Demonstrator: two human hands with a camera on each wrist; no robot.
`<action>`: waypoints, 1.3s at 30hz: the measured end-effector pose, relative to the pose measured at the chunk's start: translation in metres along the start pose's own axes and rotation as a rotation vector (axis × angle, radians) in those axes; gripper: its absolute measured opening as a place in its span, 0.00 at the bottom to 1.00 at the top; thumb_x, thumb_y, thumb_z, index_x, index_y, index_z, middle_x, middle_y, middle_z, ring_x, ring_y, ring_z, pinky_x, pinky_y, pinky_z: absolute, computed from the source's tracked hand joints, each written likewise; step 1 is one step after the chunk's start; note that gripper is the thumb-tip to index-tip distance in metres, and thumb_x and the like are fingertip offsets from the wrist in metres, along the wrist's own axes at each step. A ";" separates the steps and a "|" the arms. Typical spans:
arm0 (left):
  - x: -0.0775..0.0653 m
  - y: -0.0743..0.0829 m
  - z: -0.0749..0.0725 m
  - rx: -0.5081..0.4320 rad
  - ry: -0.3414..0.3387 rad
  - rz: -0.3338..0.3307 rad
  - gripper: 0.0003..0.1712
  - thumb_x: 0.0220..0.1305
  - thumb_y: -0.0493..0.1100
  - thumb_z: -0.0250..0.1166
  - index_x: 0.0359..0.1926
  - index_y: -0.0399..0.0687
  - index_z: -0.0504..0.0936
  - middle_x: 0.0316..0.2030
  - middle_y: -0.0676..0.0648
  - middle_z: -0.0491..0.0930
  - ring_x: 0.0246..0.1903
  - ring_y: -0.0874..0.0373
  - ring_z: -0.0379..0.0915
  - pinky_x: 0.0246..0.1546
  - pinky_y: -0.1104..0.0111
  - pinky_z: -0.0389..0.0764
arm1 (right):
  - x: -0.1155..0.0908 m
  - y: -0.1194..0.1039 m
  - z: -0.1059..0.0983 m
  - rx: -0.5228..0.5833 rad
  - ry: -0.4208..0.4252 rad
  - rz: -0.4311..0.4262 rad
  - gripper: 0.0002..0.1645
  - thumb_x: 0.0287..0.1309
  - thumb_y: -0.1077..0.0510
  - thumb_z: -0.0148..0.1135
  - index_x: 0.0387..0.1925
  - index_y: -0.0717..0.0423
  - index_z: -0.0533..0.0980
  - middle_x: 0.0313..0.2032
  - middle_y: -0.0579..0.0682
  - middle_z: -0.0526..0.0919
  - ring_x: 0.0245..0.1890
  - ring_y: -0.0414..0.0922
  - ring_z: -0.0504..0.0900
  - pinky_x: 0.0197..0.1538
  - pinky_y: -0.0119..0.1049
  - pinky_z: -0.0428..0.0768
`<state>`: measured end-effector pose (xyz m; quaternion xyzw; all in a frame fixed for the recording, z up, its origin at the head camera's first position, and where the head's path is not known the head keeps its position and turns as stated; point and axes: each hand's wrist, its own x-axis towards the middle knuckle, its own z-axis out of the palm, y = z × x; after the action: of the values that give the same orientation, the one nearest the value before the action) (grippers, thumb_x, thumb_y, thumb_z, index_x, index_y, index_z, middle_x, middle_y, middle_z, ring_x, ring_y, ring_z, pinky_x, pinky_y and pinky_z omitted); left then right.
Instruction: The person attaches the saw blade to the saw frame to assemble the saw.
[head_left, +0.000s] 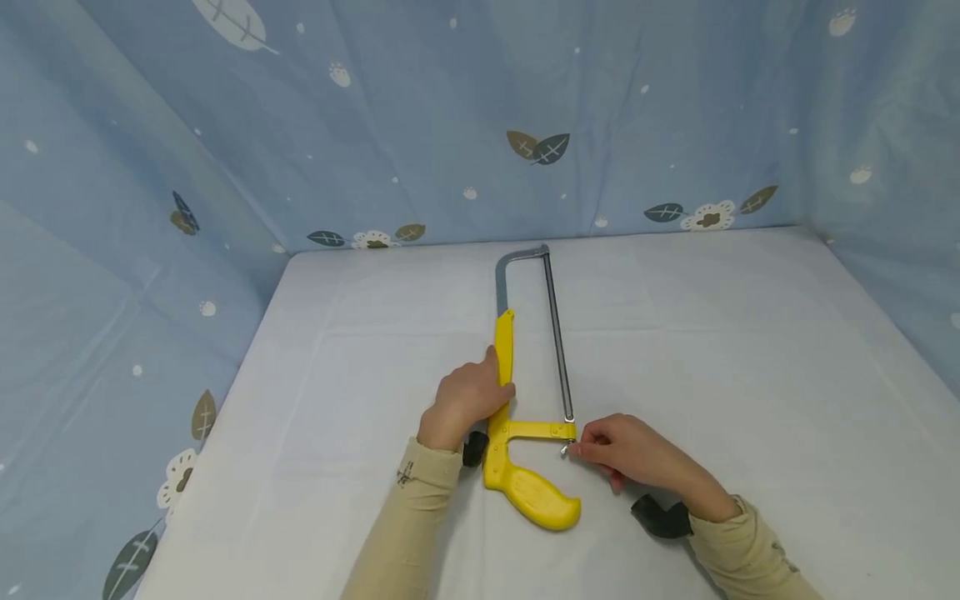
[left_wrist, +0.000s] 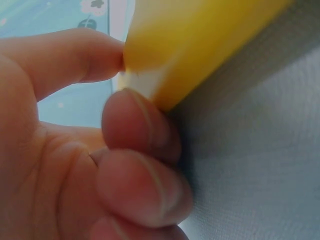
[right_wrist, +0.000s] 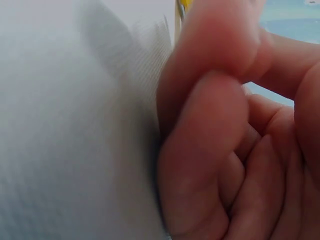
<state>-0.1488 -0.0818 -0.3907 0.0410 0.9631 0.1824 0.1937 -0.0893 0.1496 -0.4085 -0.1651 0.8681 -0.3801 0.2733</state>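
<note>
Across the middle of a white table (head_left: 375, 400), as caught by the head view, a yellow hacksaw (head_left: 532, 430) is laid flat, its blade (head_left: 557, 333) set on the right and its handle (head_left: 543, 500) pointed toward the person. The upper frame bar (head_left: 504, 333) is gripped by the left hand (head_left: 468, 396), with the thumb laid over it. At the near end of the blade, a small wing nut (head_left: 566, 450) is pinched between the thumb and forefinger of the right hand (head_left: 633, 450). Both forearms are covered by tan sleeves (head_left: 420, 500), and the table is backed by a blue cloth (head_left: 450, 108) printed with leaves and flowers.

From the left wrist, the yellow bar is seen clamped between thumb and fingers, the lower fingers curled close together beside the white surface.

From the right wrist, curled fingers are shown bunched together near the white surface; the wing nut is hidden, so its contact cannot be told there.
</note>
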 end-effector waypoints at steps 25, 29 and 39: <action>-0.002 0.001 0.000 0.003 0.013 0.005 0.42 0.57 0.52 0.53 0.68 0.41 0.48 0.21 0.47 0.71 0.17 0.56 0.66 0.17 0.67 0.65 | 0.002 0.001 0.003 0.080 -0.025 0.009 0.19 0.56 0.41 0.53 0.25 0.50 0.77 0.15 0.46 0.75 0.11 0.44 0.73 0.18 0.35 0.71; -0.002 0.001 0.001 -0.001 0.016 0.000 0.42 0.57 0.52 0.53 0.68 0.41 0.49 0.21 0.47 0.71 0.17 0.56 0.66 0.16 0.67 0.64 | 0.001 0.002 0.002 0.096 -0.026 -0.003 0.17 0.56 0.42 0.54 0.26 0.50 0.78 0.15 0.46 0.75 0.12 0.44 0.74 0.18 0.35 0.72; -0.002 0.000 0.003 -0.005 0.022 0.001 0.42 0.57 0.52 0.53 0.68 0.41 0.49 0.22 0.47 0.71 0.18 0.56 0.66 0.17 0.67 0.65 | 0.001 0.003 0.003 0.110 0.033 0.050 0.19 0.50 0.41 0.59 0.25 0.53 0.72 0.13 0.46 0.72 0.10 0.45 0.73 0.16 0.32 0.66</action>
<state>-0.1456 -0.0809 -0.3926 0.0391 0.9646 0.1854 0.1832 -0.0880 0.1490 -0.4127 -0.1218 0.8542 -0.4229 0.2768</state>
